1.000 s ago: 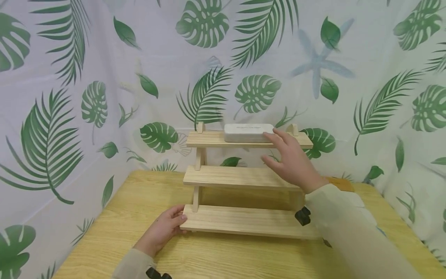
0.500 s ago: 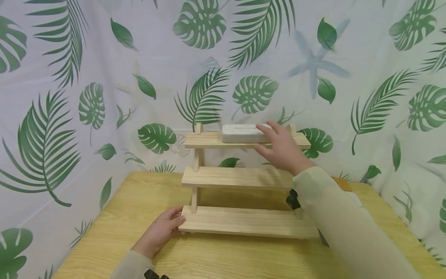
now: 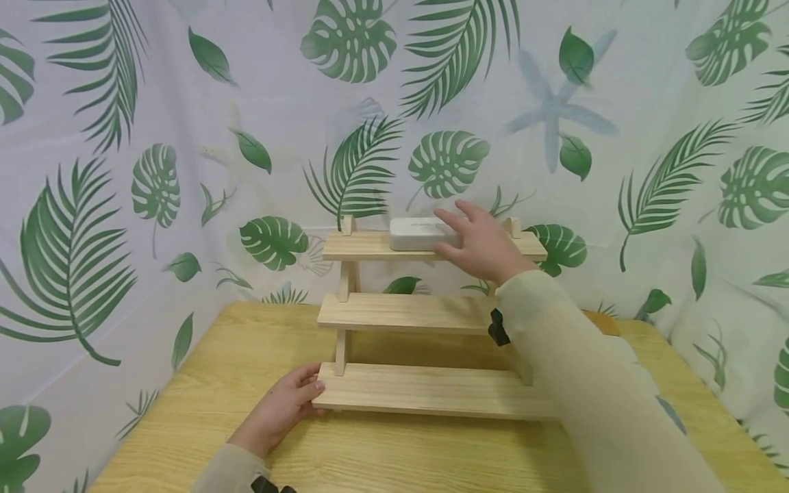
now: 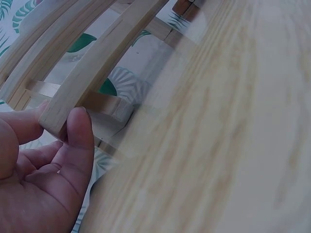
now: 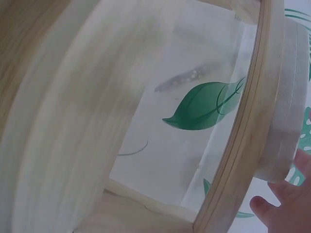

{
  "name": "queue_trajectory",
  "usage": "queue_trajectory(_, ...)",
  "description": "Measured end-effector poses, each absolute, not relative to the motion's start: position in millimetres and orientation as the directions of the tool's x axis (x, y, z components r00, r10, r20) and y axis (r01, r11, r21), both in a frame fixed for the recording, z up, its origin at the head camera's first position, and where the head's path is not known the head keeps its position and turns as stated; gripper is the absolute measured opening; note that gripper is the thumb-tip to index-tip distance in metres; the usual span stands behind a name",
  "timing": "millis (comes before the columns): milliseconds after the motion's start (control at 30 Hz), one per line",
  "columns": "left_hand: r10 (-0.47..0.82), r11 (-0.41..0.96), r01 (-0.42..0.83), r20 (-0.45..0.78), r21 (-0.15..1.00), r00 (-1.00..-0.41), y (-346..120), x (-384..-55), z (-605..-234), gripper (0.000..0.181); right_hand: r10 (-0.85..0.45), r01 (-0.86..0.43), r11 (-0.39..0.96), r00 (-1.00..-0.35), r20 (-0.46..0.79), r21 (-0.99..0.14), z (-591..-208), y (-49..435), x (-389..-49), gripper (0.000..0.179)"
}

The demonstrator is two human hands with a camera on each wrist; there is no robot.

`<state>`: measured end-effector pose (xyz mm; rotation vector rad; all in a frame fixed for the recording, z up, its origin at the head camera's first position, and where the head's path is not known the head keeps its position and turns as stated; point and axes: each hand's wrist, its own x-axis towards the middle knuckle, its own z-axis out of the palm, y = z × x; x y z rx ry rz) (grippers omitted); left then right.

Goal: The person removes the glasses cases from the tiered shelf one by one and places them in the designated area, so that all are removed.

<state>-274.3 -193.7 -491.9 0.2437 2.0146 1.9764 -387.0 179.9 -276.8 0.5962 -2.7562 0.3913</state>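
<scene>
A three-tier wooden display stand (image 3: 425, 392) stands on the table. My left hand (image 3: 280, 407) grips the left end of its bottom shelf, and the left wrist view shows the thumb and fingers pinching the board's corner (image 4: 60, 114). On the top shelf lies a white oblong case (image 3: 416, 234) with small, unreadable print on its lid. My right hand (image 3: 483, 243) is at the case's right end with its fingers spread. In the right wrist view the fingertips (image 5: 303, 160) lie close to the end of the case (image 5: 279, 155); whether they touch it I cannot tell.
Behind the stand hangs a white cloth (image 3: 283, 171) printed with green leaves. An orange-brown item (image 3: 600, 322) and several pale flat items (image 3: 629, 349) lie on the table (image 3: 203, 383) at the right, partly hidden by my right sleeve (image 3: 573, 363).
My right hand has moved left over the right part of the white case. The case stays at the same place on the shelf. My left hand keeps its hold on the bottom shelf.
</scene>
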Motion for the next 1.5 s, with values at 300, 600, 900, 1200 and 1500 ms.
queue_trajectory(300, 0.328, 0.028, -0.096, -0.100, 0.995, -0.939, -194, -275, -494, 0.062, -0.313, -0.378, 0.900, -0.907, 0.280, -0.216, -276, 171, -393, 0.075)
queue_trajectory(600, 0.331, 0.021, -0.097, -0.098, 0.995, -0.939, -196, -278, -496, 0.063, -0.295, -0.345, 0.918, -0.924, 0.244, -0.197, -277, 167, -398, 0.077)
queue_trajectory(900, 0.330, 0.020, -0.094, -0.095, 0.995, -0.939, -195, -275, -492, 0.061, -0.316, -0.356, 0.926, -0.913, 0.259, -0.125, -278, 164, -396, 0.075)
queue_trajectory(1200, 0.339, 0.012, -0.091, -0.089, 0.996, -0.936, -195, -274, -492, 0.060, -0.316, -0.369, 0.925, -0.881, 0.352, -0.093, -291, 164, -400, 0.071)
queue_trajectory(1500, 0.336, 0.019, -0.087, -0.088, 0.996, -0.938, -195, -277, -494, 0.061, -0.308, -0.377, 0.920, -0.864, 0.398, -0.106, -297, 165, -399, 0.069)
